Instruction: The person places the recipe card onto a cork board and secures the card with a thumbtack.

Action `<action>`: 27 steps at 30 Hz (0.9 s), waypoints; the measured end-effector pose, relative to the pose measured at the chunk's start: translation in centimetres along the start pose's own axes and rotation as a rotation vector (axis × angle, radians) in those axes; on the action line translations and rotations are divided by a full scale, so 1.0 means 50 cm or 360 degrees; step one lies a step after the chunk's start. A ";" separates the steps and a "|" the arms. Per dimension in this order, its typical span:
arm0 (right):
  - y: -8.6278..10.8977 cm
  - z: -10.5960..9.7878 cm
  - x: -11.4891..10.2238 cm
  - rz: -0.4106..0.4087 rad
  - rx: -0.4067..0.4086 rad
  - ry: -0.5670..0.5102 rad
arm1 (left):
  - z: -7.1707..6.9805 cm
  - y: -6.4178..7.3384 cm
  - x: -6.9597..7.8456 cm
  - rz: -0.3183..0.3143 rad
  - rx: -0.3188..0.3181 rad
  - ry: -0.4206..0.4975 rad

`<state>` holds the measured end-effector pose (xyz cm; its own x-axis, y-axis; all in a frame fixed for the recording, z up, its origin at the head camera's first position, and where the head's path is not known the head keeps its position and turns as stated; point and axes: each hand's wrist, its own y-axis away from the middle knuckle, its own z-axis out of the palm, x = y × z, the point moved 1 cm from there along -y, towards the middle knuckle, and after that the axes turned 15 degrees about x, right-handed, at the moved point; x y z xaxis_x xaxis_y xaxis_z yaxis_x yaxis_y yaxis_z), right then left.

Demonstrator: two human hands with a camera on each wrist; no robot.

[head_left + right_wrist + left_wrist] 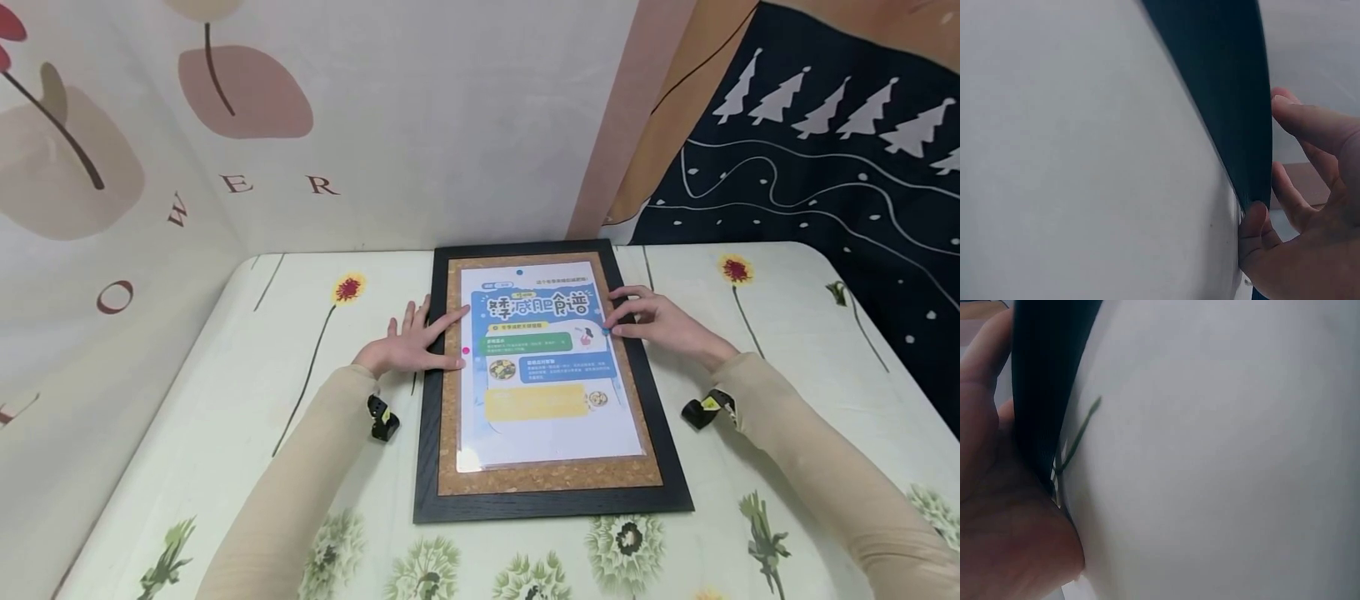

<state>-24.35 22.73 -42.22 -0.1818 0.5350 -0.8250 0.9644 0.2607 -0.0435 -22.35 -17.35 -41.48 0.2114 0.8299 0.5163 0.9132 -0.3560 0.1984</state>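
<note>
A printed poster sheet (551, 433) with Chinese lettering lies on a cork board (555, 481) in a black frame (551, 507). A blue pushpin (520, 272) sits at the sheet's top, and a pink pushpin (466, 351) at its left edge. My left hand (408, 343) spreads across the frame's left side, thumb and index reaching the sheet's edge on either side of the pink pin. My right hand (652, 321) bridges the frame's right side, thumb and index fingertip pinching another blue pushpin (606, 332) at the sheet's right edge. Both wrist views show mostly the frame's outer edge.
The board lies on a table with a flowered cloth (360, 500), its top end near a pale curtain (450, 150) at the back. A dark curtain with white trees (810, 167) hangs at the right. Small black wrist cameras (384, 418) sit on both wrists.
</note>
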 end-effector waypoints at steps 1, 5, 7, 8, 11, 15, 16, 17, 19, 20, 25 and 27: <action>0.000 0.000 -0.001 0.0007 -0.0003 0.0000 | 0.000 0.000 0.000 0.0000 0.0000 0.0001; 0.000 0.003 -0.003 0.0033 -0.0002 0.0000 | 0.002 -0.001 -0.001 0.0000 -0.0001 -0.0008; -0.001 0.005 -0.005 0.0038 0.0000 0.0000 | 0.002 -0.001 -0.002 -0.0005 0.0000 -0.0008; -0.001 0.006 -0.006 0.0041 0.0004 0.0002 | 0.003 -0.001 -0.002 -0.0009 0.0000 -0.0007; -0.004 0.008 -0.005 0.0049 0.0006 0.0011 | 0.003 -0.001 -0.002 -0.0019 0.0000 -0.0006; -0.004 0.009 -0.006 0.0056 0.0009 0.0025 | 0.003 -0.001 -0.002 -0.0019 -0.0004 -0.0005; -0.003 0.009 -0.007 0.0056 0.0010 0.0022 | 0.003 -0.001 -0.002 -0.0018 -0.0004 -0.0005; -0.002 0.008 -0.008 0.0056 0.0012 0.0019 | 0.003 -0.001 -0.002 -0.0018 -0.0004 -0.0005; -0.002 0.008 -0.009 0.0055 0.0016 0.0015 | 0.001 -0.001 0.000 -0.0018 -0.0003 -0.0003; -0.002 0.008 -0.009 0.0056 0.0017 0.0014 | 0.001 -0.001 0.000 -0.0018 -0.0002 -0.0003; -0.003 0.009 -0.009 0.0068 0.0019 0.0010 | -0.001 0.000 0.003 -0.0023 -0.0007 -0.0001; -0.003 0.010 -0.010 0.0075 0.0021 0.0013 | -0.001 0.000 0.003 -0.0026 -0.0010 0.0001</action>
<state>-24.33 22.04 -42.08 -0.1379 0.5529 -0.8218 0.9744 0.2245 -0.0124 -22.34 -17.23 -41.36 0.1963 0.8355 0.5133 0.9143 -0.3450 0.2120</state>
